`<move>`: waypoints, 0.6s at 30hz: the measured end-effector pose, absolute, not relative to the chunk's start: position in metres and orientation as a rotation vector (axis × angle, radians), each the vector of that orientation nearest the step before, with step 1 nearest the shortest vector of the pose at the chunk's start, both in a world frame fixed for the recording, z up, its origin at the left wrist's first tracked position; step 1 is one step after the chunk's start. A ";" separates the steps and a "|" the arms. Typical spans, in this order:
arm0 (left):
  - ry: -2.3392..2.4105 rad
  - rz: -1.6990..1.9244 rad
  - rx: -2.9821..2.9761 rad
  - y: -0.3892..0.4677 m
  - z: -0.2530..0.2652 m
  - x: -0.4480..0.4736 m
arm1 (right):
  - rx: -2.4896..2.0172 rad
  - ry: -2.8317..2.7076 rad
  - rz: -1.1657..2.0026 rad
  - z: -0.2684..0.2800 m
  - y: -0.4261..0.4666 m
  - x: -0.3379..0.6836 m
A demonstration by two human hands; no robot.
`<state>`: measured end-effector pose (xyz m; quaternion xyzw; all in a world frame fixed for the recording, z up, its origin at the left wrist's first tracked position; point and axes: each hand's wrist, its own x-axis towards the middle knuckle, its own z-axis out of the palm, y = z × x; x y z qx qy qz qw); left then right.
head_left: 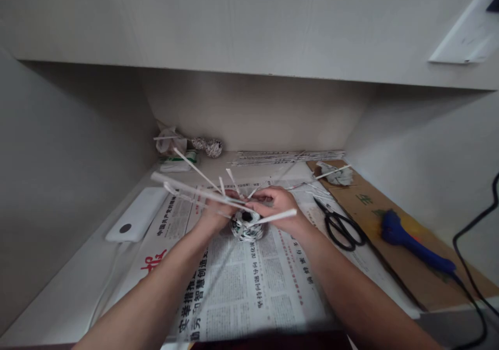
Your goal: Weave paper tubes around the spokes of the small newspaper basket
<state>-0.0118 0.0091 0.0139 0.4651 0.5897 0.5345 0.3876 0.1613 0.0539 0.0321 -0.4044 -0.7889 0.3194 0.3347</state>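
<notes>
Between my hands sits a small round woven piece [248, 230] made of rolled newspaper strips, with a dark hole at its top. Several pale paper strips stick out from it in all directions, one [277, 216] pointing right. My left hand [218, 207] is closed around the left side of the weave, its fingers partly hidden by the strips. My right hand [278, 204] pinches a strip at the top right with bent fingers. Newspaper [249, 287] lies flat underneath.
Black scissors [339, 225] lie on the right, beside cardboard [390, 267] bearing a blue glue gun [413, 243] with a cord. Paper rods [273, 157] and a woven gourd-shaped piece [212, 147] lie at the back. A white power bank [138, 215] is left. An overhanging panel [249, 33] spans above.
</notes>
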 end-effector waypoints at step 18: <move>1.459 1.313 1.260 0.007 0.010 -0.008 | -1.002 -1.614 1.109 -0.005 0.056 0.143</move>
